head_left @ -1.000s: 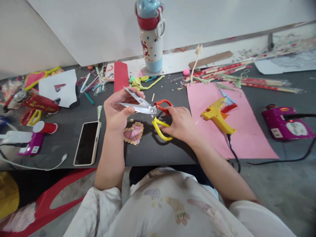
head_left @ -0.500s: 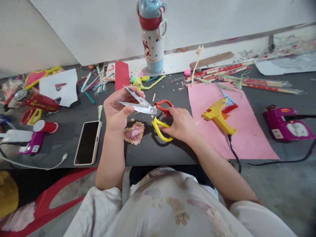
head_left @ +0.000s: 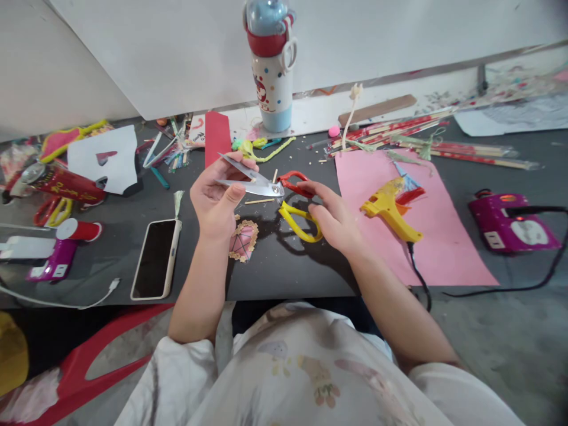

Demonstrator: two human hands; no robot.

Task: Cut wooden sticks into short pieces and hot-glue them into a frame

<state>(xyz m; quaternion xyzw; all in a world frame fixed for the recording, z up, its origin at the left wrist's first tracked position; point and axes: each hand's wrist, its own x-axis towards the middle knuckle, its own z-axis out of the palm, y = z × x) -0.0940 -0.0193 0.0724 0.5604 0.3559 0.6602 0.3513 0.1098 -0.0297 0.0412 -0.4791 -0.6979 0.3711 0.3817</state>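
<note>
A large pair of scissors [head_left: 266,187] hangs above the table, its silver blades spread and pointing left. My right hand [head_left: 335,216] holds it by the handles, with fingers at the red loop and the thumb near the yellow loop. Around the blades curls my left hand [head_left: 217,192], thumb against the lower blade and fingers behind the upper one; anything small inside is hidden. Below lies a pink heart [head_left: 242,241] edged with small beige pieces and crossed by dark lines, partly covered by my left wrist. A thin wooden stick [head_left: 260,201] rests under the blades.
To the left are a phone [head_left: 155,259], a red thread spool [head_left: 78,229] and a red can [head_left: 66,184]. A yellow glue gun [head_left: 390,210] lies on pink paper [head_left: 444,248], with a purple power box [head_left: 515,222] beyond. A bottle [head_left: 271,71] stands at the back.
The scissors have shifted slightly up, and their yellow handle has moved right with my right hand. A thin stick now shows beneath the blades. My left hand has moved slightly right, covering more of the heart.
</note>
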